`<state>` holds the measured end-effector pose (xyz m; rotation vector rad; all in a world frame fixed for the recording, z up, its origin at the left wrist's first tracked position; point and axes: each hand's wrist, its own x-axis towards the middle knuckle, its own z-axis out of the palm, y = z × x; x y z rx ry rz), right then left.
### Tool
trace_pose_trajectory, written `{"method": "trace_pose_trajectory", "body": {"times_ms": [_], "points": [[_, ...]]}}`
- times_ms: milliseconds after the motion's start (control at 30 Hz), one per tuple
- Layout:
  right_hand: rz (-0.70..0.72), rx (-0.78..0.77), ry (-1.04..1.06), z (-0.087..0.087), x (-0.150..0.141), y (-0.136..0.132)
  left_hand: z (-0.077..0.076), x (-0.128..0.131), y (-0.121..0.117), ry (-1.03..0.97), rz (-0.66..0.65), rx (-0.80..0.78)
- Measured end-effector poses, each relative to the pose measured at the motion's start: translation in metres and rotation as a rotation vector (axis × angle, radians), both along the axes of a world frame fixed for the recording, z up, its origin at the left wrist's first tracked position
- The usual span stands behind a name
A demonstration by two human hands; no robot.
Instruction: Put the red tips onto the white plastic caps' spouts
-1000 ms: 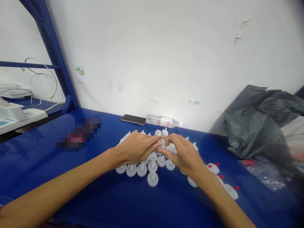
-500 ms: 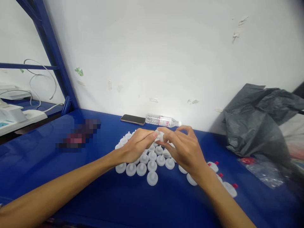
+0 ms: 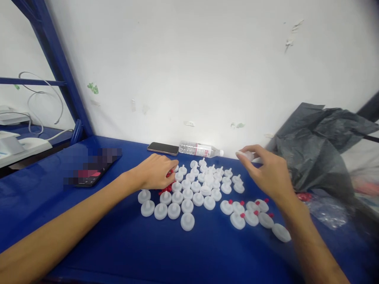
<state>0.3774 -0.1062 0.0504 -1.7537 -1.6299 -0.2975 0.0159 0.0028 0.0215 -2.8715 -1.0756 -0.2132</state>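
Observation:
My right hand [image 3: 268, 169] is raised at the right, its thumb and fingers closed on a white nozzle cap [image 3: 249, 155]. My left hand [image 3: 156, 171] is lowered over small red pieces [image 3: 166, 189] on the table. Its fingers are bent down and closed; the fingertips are partly hidden, so what they grip cannot be made out. Many white nozzle caps [image 3: 187, 221], round with a thin spout on top, stand loosely grouped to the right of and in front of my left hand. Below my right hand lie several white caps with red tips [image 3: 237, 220], some tilted on their sides.
The blue table [image 3: 154, 252] meets a white wall. A phone [image 3: 162, 148] and a clear plastic bottle [image 3: 199, 149] lie along the back. A dark, partly blurred device [image 3: 94, 173] is at left. A grey plastic bag [image 3: 314, 138] and clear bag [image 3: 327, 211] are at right.
My hands were together over the white caps, holding a white piece. They have parted: the left moved left and down to the red pieces, the right moved right carrying a white cap.

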Motion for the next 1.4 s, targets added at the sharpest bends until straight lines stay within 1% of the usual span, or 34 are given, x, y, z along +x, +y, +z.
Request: {"method": "trace_pose_trajectory", "body": {"times_ms": [133,233,400,500,633,733,800,867,967,1000,1067,1167,1300,1400], "points": [[0.106,-0.155,-0.002,0.004,0.005,0.000,0.000,0.001,-0.002,0.065,0.037,0.005],[0.158,-0.274,-0.016,0.006,0.009,-0.002,0.001,0.001,-0.002,0.072,0.042,0.015],[0.293,-0.639,0.116,0.005,0.015,-0.002,-0.002,0.003,-0.001,0.035,0.020,0.032],[0.309,-0.784,0.165,-0.001,0.020,0.002,-0.006,0.004,-0.001,0.047,-0.007,0.017],[0.301,-0.898,0.200,-0.003,0.023,0.004,-0.010,0.004,0.001,0.034,-0.035,0.006],[0.310,-0.868,0.228,0.005,0.021,-0.001,-0.011,0.003,0.002,-0.029,-0.065,0.019],[0.345,-0.868,0.286,0.012,0.016,-0.005,-0.011,0.002,0.003,-0.087,-0.094,0.036],[0.405,-0.939,0.334,0.017,0.009,-0.008,-0.011,0.002,0.003,-0.140,-0.127,0.057],[0.479,-1.068,0.327,0.017,0.000,-0.009,-0.015,0.002,0.004,-0.174,-0.161,0.088],[0.495,-1.077,0.314,0.015,-0.002,-0.008,-0.017,0.002,0.004,-0.176,-0.171,0.093],[0.522,-1.043,0.292,0.012,-0.004,-0.007,-0.019,0.002,0.004,-0.185,-0.197,0.098],[0.531,-0.901,0.287,0.011,-0.001,-0.008,-0.021,0.001,0.004,-0.237,-0.254,0.115],[0.537,-0.690,0.390,0.012,-0.003,-0.011,-0.023,0.001,0.004,-0.350,-0.339,0.196],[0.533,-0.581,0.360,0.005,-0.011,-0.006,-0.028,0.004,0.003,-0.398,-0.384,0.257]]}}
